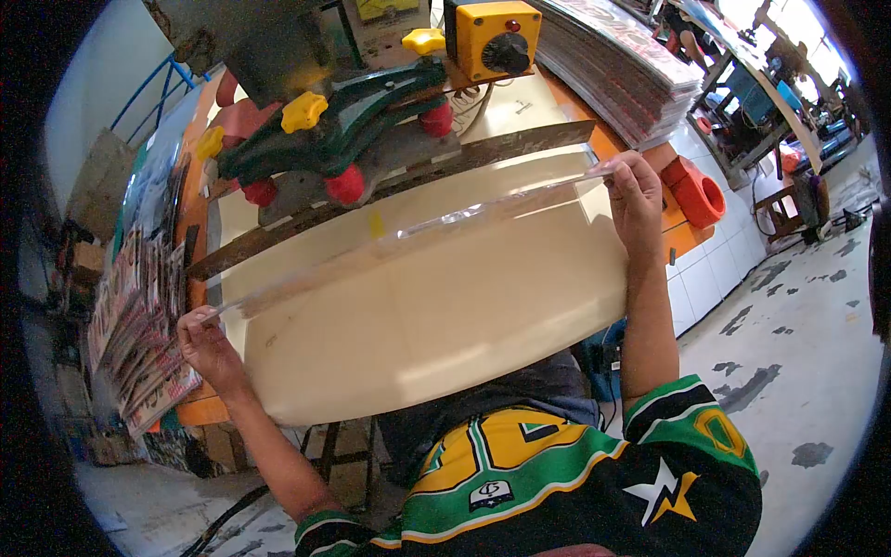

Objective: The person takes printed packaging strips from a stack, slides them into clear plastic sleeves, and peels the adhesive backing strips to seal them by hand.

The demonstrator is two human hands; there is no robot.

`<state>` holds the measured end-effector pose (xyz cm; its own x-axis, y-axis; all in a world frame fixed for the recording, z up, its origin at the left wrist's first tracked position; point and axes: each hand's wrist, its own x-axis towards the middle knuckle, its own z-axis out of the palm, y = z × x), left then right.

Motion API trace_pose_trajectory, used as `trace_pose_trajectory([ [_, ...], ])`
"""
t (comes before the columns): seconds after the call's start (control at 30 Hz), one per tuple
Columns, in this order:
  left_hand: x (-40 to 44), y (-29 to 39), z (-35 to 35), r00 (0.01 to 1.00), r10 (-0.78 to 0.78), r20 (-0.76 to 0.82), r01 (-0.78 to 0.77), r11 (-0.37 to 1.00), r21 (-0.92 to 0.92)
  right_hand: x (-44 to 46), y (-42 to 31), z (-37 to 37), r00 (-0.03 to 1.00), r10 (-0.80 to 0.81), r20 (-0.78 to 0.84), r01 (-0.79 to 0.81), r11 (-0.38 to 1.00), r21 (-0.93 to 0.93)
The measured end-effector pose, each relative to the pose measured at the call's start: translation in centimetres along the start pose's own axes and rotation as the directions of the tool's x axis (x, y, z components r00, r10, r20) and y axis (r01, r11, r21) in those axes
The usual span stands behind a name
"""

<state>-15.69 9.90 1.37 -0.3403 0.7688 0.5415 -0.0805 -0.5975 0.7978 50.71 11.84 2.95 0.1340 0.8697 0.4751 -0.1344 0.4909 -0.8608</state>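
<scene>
My left hand [206,345] pinches one end of a thin clear plastic sheet [445,223], and my right hand [635,200] pinches the other end. The sheet is stretched across in front of me, shiny along its length, above a smooth cream-coloured work surface [436,325]. Just beyond it runs a long, worn metal bar [520,144]. Behind the bar stands a machine with a dark green frame [353,121], red feet and yellow knobs. Whether the sheet touches the surface I cannot tell.
A yellow control box [499,39] with a black dial sits at the back. Stacked printed sheets [617,65] rise at the back right, and more bundles [139,325] lie at the left. A red-orange tube [696,192] rests on the right table edge.
</scene>
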Motion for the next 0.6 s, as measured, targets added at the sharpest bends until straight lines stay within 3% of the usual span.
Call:
trace_pose_trajectory([
  [0.2,-0.4,1.2,1.4,0.996,-0.024,0.083,0.027,0.999,-0.035,0.0,-1.4,2.1,1.000,0.007,-0.005,-0.007,0.996,0.089],
  [0.3,-0.2,0.7,1.0,0.994,-0.032,0.105,0.040,0.996,-0.074,0.1,-0.9,1.7,1.000,-0.004,-0.031,0.005,1.000,0.027],
  [0.37,-0.2,0.6,0.6,0.996,-0.057,0.064,0.053,0.997,0.061,0.1,-0.9,2.6,0.997,-0.031,-0.066,0.034,0.998,0.044],
  [0.47,-0.6,0.3,1.5,0.990,-0.134,-0.048,0.136,0.989,0.063,0.5,-1.0,3.2,0.992,-0.070,-0.101,0.074,0.996,0.039],
  [0.6,-0.4,-1.5,-1.0,0.980,-0.198,-0.029,0.200,0.974,0.110,0.4,-0.6,3.2,0.984,-0.108,-0.139,0.097,0.991,-0.088],
])
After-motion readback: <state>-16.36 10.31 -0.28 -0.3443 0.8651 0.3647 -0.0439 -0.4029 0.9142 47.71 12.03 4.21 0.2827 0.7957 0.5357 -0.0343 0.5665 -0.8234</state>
